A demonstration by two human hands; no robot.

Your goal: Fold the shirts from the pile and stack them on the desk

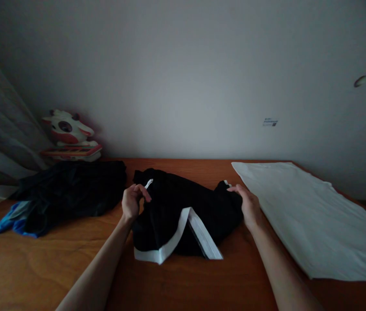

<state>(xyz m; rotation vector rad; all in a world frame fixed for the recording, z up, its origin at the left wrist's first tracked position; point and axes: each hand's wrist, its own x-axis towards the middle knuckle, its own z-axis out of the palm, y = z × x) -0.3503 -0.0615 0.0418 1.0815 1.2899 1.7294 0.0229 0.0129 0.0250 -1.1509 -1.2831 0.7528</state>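
Note:
A black garment (pixel 183 190) with white trim lies bunched on the wooden table (pixel 170 285), between my two hands. Its broad white band bends into a peak near the front edge. My left hand (pixel 135 199) pinches the garment's left side, close to a small white strip. On the right, my right hand (pixel 247 203) has its thumb and fingers closed on the black cloth, beside another small white edge. Parts of the cloth under the fingers are hidden.
Dark clothes (pixel 86 190) with a blue piece (pixel 21 218) lie in a heap at the left. A cow-shaped toy (pixel 69 129) stands behind them. White cloth (pixel 309 216) is spread flat at the right. A wall (pixel 183 86) rises behind the table, and a curtain (pixel 4 129) hangs at the left.

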